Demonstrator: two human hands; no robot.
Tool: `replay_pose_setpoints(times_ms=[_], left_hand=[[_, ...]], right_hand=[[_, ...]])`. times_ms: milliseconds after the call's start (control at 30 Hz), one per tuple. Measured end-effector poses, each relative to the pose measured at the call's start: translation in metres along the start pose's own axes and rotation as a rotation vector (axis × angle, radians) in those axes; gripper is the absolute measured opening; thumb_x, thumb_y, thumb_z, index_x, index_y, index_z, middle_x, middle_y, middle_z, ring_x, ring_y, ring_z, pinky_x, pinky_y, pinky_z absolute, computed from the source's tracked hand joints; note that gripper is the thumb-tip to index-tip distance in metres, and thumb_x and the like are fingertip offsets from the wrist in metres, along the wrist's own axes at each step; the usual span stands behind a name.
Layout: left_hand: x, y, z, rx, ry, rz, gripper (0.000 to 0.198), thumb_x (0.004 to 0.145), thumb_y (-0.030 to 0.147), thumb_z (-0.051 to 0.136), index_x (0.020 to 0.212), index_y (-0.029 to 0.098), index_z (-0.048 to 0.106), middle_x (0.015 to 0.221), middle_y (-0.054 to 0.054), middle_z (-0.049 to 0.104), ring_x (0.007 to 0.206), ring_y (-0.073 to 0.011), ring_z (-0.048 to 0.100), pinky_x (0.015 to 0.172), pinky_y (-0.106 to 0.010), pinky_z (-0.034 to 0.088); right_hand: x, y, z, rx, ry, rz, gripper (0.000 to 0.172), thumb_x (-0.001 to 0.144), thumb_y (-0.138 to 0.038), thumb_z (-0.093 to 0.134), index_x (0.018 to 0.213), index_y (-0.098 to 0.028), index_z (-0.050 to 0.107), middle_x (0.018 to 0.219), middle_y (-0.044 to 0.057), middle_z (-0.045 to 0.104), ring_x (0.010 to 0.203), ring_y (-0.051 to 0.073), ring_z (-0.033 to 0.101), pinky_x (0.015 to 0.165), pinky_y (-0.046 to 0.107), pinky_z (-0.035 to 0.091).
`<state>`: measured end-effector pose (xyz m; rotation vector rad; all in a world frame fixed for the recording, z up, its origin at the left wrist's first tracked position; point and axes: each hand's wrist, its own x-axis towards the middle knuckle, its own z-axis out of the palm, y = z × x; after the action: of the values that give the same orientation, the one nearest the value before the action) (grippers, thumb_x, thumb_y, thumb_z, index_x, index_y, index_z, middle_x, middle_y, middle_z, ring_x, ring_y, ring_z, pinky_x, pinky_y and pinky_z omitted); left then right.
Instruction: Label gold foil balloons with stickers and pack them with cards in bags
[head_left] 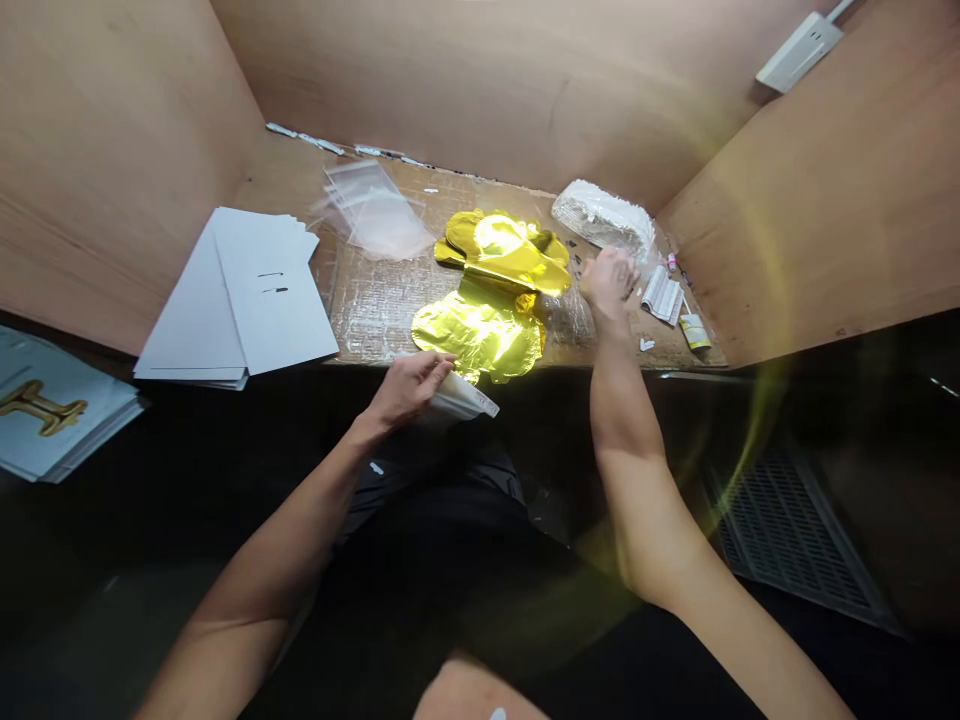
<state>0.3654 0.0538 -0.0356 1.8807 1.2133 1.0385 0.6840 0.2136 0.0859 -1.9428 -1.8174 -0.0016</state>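
Observation:
My left hand is closed on a small white packet just off the near edge of the wooden bench. My right hand is stretched to the far right of the bench, fingers curled, beside a clear bag of white pieces; what its fingers hold is hidden. Between the hands lie shiny gold foil balloons, one pile farther back and one nearer the edge.
A stack of white cards lies at the bench's left, clear plastic bags behind it. Printed sheets with a gold letter sit lower left. Small white strips and a little bottle lie at right. Wooden walls enclose the bench.

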Motion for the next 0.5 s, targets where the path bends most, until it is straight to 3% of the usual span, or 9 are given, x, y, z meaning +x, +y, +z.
replay_pose_setpoints(times_ms=[67, 100, 200, 267, 367, 500], left_hand=[[-0.001, 0.005, -0.014, -0.115, 0.126, -0.115, 0.041, 0.106, 0.053, 0.059, 0.097, 0.018, 0.077, 0.087, -0.007, 0.077, 0.075, -0.0195, 0.067, 0.065, -0.029, 0.048], [-0.001, 0.007, -0.019, -0.158, 0.184, -0.143, 0.042, 0.104, 0.055, 0.061, 0.092, 0.017, 0.075, 0.080, -0.005, 0.073, 0.070, -0.0181, 0.063, 0.061, -0.028, 0.045], [0.000, 0.013, -0.029, -0.247, 0.285, -0.174, 0.043, 0.099, 0.058, 0.068, 0.086, 0.017, 0.069, 0.072, -0.003, 0.063, 0.063, -0.0150, 0.055, 0.056, -0.025, 0.041], [0.001, 0.015, -0.030, -0.290, 0.293, -0.188, 0.044, 0.097, 0.059, 0.070, 0.087, 0.016, 0.069, 0.072, -0.003, 0.062, 0.062, -0.0141, 0.053, 0.054, -0.024, 0.040], [0.001, 0.015, -0.030, -0.334, 0.279, -0.204, 0.044, 0.097, 0.058, 0.071, 0.086, 0.016, 0.069, 0.071, -0.003, 0.060, 0.060, -0.0133, 0.051, 0.052, -0.023, 0.039], [0.000, 0.014, -0.029, -0.361, 0.276, -0.228, 0.040, 0.098, 0.054, 0.070, 0.083, 0.016, 0.068, 0.072, -0.004, 0.060, 0.060, -0.0132, 0.049, 0.051, -0.023, 0.039]], right_hand=[[-0.020, -0.004, -0.003, 0.054, -0.001, -0.064, 0.028, 0.110, -0.021, 0.050, 0.122, -0.004, 0.068, 0.116, 0.022, 0.070, 0.103, 0.025, 0.065, 0.094, 0.042, 0.053], [-0.039, -0.011, 0.000, 0.133, -0.080, -0.145, 0.029, 0.111, -0.025, 0.051, 0.122, -0.006, 0.070, 0.114, 0.019, 0.072, 0.099, 0.024, 0.066, 0.092, 0.040, 0.055], [-0.110, -0.038, 0.016, 0.539, -0.528, -0.433, 0.035, 0.111, -0.041, 0.057, 0.124, -0.013, 0.074, 0.101, 0.010, 0.077, 0.085, 0.019, 0.072, 0.079, 0.031, 0.058], [-0.148, -0.051, 0.027, 0.704, -0.599, -0.506, 0.031, 0.109, -0.040, 0.062, 0.122, -0.015, 0.075, 0.097, 0.007, 0.079, 0.077, 0.016, 0.073, 0.074, 0.028, 0.059], [-0.172, -0.054, 0.037, 0.737, -0.414, -0.620, 0.022, 0.110, -0.030, 0.061, 0.116, -0.017, 0.077, 0.101, 0.007, 0.079, 0.072, 0.013, 0.072, 0.072, 0.026, 0.059], [-0.170, -0.046, 0.037, 0.515, -0.116, -0.932, 0.024, 0.109, -0.015, 0.054, 0.119, -0.018, 0.076, 0.113, 0.012, 0.077, 0.095, 0.017, 0.074, 0.083, 0.028, 0.061]])
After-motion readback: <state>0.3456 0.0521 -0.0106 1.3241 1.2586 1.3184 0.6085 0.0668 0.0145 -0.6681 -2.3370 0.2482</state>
